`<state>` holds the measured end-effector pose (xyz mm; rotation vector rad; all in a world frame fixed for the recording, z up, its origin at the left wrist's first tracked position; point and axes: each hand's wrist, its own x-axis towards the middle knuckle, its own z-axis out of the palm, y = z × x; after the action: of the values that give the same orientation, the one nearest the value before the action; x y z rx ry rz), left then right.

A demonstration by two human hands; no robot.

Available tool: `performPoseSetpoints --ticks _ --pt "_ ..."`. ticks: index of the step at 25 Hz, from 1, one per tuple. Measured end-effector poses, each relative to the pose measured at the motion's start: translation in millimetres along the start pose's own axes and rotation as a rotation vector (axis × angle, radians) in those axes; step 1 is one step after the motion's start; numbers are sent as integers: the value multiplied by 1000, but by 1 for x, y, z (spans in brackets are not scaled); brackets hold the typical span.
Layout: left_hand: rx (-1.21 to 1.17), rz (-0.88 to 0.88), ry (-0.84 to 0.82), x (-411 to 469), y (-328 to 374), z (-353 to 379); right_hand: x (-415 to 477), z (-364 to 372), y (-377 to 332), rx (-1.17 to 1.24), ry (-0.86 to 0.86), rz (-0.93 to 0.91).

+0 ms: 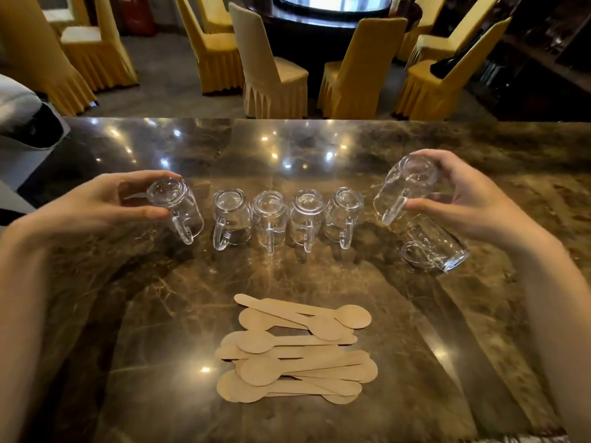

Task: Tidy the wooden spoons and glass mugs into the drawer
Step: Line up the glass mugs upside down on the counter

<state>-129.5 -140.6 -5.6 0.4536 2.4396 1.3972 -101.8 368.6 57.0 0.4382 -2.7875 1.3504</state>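
Left hand [105,199]: thumb and fingers curled round the base of the left mug [179,209]. Mug upside down, tilted, handle toward me. Can't tell whether its rim touches the table [128,298].

Right hand [463,199]: fingers over the top, thumb below, pinching the right mug [406,190]. Held off the table, base up, leaning left, handle down toward me.

Side mug [435,247]: lies on its side just under my right hand, mouth to the right, handle on the left.

Mug row [287,219]: four between my hands, all upside down, close together, handles toward me.

Spoons [297,350]: loose overlapping pile flat on the table, nearer me than the mugs, bowls pointing both left and right.

Beyond the far edge: yellow-covered chairs [271,75] round a dark round table [319,24].
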Motion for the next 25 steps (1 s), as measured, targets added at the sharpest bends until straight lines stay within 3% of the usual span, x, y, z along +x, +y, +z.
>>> performPoseSetpoints --ticks 16,25 --pt "-17 -28 27 2 34 41 12 27 36 -183 -171 84" --pt "43 -19 -17 6 24 37 13 29 38 -129 -188 118"
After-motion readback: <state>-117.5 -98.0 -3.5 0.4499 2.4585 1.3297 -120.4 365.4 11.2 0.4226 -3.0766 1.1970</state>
